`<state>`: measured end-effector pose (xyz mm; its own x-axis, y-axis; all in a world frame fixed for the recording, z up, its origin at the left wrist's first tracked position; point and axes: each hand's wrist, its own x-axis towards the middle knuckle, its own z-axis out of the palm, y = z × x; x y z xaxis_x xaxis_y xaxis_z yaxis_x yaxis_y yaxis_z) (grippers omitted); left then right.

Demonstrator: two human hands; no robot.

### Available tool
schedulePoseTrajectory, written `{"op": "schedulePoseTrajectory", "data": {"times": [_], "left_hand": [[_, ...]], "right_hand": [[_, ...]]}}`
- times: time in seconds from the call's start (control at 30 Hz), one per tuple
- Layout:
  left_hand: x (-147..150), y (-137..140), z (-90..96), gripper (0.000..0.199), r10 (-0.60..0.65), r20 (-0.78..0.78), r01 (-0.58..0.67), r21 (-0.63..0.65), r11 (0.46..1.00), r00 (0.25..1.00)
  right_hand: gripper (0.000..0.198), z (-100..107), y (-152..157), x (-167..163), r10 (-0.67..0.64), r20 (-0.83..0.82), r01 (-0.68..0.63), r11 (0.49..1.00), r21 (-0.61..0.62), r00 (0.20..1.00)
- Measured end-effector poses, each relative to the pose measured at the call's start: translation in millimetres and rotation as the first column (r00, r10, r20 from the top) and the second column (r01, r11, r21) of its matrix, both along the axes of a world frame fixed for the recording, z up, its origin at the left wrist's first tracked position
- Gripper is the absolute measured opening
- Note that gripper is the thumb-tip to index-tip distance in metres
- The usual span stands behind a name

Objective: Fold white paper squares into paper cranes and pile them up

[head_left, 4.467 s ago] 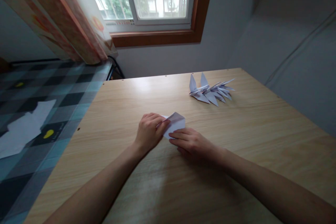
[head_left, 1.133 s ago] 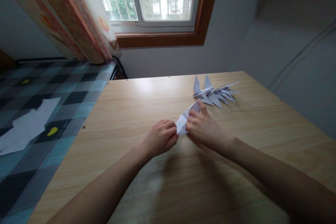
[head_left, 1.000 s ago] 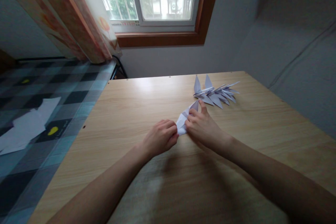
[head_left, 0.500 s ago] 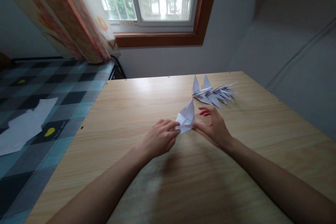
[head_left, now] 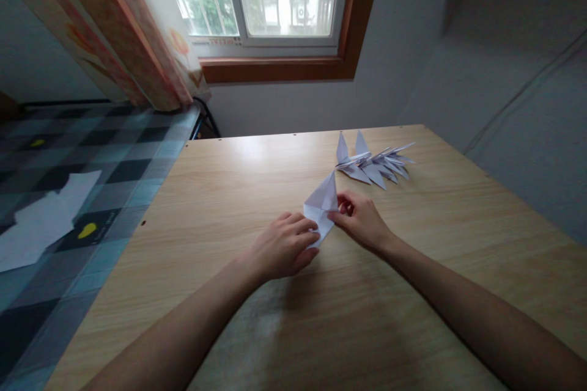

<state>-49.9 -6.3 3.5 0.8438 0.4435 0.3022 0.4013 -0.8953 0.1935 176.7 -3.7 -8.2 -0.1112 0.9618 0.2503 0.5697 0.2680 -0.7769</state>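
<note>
A small white folded paper (head_left: 322, 200), pointed at its far end and creased across the middle, lies between my hands on the wooden table (head_left: 220, 195). My left hand (head_left: 288, 243) rests on its near left part, fingers laid over the paper and thumb along the near edge. On the right edge, my right hand (head_left: 360, 217) pinches the paper between thumb and curled fingers. Just beyond is a cluster of folded white paper pieces (head_left: 373, 165) with sharp points, two of them standing upright.
Left of the table, white paper sheets (head_left: 48, 217) lie on a checked cloth (head_left: 131, 165). A window (head_left: 284, 0) with a brown frame is ahead, beside a patterned curtain (head_left: 132, 30). A cable (head_left: 523, 91) runs along the right wall.
My right hand has moved slightly left, and its raised fingers have closed onto the paper's right edge. The paper has turned a little, and its near end shows lower. My left hand shifted slightly.
</note>
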Motion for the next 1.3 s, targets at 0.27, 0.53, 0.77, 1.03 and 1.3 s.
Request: {"op": "schedulePoseTrajectory", "data": {"times": [0.27,0.53,0.77,1.03,1.3], "left_hand": [[5,-5,0.9,0.025,0.372,0.415,-0.239,-0.337,0.91,0.831],[20,-15,8.8,0.019,0.454,0.579,-0.206,-0.443,0.873,0.677],[18,-13,10.5,0.023,0.498,0.617,-0.242,-0.453,0.858,0.609],[16,-8,5.6,0.013,0.53,0.63,-0.284,-0.455,0.844,0.568],[14,-7,1.0,0.01,0.485,0.671,-0.266,-0.408,0.873,0.561]], "right_hand": [[0.015,7,-19,-17,0.147,0.142,-0.173,0.966,0.191,0.979],[0.02,-3,-23,-26,0.204,0.169,-0.245,0.93,0.274,0.964],[0.013,-3,-23,-26,0.204,0.129,-0.227,0.952,0.207,0.971],[0.03,-3,-24,-25,0.178,-0.042,-0.169,0.971,0.17,0.983],[0.014,1,-21,-26,0.156,-0.086,-0.143,0.979,0.142,0.984]]}}
